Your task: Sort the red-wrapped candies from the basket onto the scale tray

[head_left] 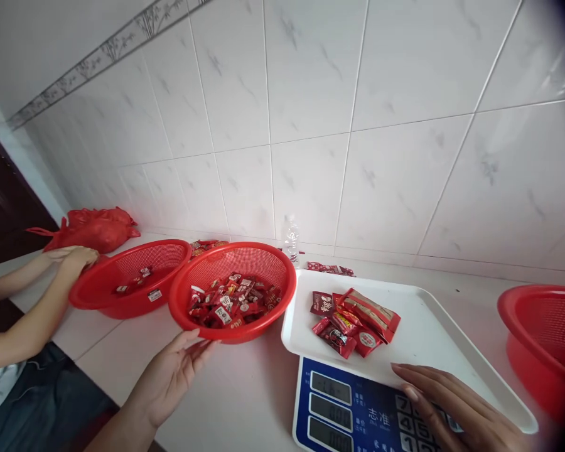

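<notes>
My left hand (172,376) is at the near rim of a red perforated plastic basket (233,336), thumb against the rim and fingers tucked below it. Many small red-wrapped sweets (238,301) fill the bottom of this basket. Over the keypad of a blue digital scale (379,392) lies my right hand (456,408), fingers stretched out and holding nothing. A white tray (433,333) sits on top of the scale. On the tray is a small pile of red packets (353,320), one longer than the others. The scale's displays are lit but hard to read.
Another red basket (155,301) with a few sweets stands left, near a co-worker's hands (78,256). Beyond are a red plastic bag (94,229) and a clear bottle (290,238) by the tiled wall. A third red basket (527,370) stands at the right edge.
</notes>
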{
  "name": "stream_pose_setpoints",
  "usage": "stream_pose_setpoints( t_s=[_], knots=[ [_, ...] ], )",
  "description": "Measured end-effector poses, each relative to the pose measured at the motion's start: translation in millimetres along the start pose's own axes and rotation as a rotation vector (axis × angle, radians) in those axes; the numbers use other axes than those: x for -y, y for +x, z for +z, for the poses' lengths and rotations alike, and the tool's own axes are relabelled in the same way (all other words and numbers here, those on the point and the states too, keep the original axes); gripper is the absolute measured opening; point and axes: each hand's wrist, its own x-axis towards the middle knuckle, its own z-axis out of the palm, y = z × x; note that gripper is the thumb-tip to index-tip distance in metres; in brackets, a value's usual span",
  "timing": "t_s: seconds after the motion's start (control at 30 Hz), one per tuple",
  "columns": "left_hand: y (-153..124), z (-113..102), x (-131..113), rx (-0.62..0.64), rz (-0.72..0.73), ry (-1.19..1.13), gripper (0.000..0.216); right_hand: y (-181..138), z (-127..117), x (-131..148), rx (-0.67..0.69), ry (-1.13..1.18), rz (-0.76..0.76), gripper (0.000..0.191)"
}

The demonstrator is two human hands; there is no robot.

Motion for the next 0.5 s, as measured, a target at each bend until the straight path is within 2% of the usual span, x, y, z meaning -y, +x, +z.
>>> stream_pose_setpoints(
  t_s=[0.07, 0.13, 0.2, 0.27, 0.33, 0.37, 0.43, 0.5],
  knots=[
    [0.0, -0.9, 3.5, 0.001, 0.074, 0.051, 0.034, 1.9, -1.3, 2.3, -0.001, 0.008, 0.006, 0.027],
    [-1.3, -3.4, 9.4, -0.026, 0.209, 0.142, 0.045, 4.3, -3.1, 5.2, 0.002, 0.018, 0.016, 0.026],
    [-3.2, -5.8, 16.3, -0.081, 0.430, 0.297, 0.059, 6.4, -4.9, 7.5, 0.004, 0.025, 0.031, 0.025],
    [-5.1, -5.9, 19.8, -0.121, 0.737, 0.537, 0.068, 8.2, -6.4, 9.1, 0.002, 0.026, 0.045, 0.026],
    [-4.7, -1.6, 16.3, -0.074, 1.008, 0.813, 0.063, 9.8, -7.8, 10.4, 0.003, 0.027, 0.044, 0.026],
    [-2.5, 2.4, 11.4, -0.011, 1.071, 0.943, 0.055, 10.7, -8.5, 11.0, 0.000, 0.029, 0.040, 0.026],
    [8.4, 13.7, -3.4, 0.168, 1.012, 1.175, 0.042, 12.8, -9.8, 12.5, -0.006, 0.037, 0.032, 0.025],
    [29.4, 26.9, -21.3, 0.300, 0.809, 1.378, 0.041, 15.0, -10.9, 14.0, -0.012, 0.042, 0.022, 0.025]
  ],
)
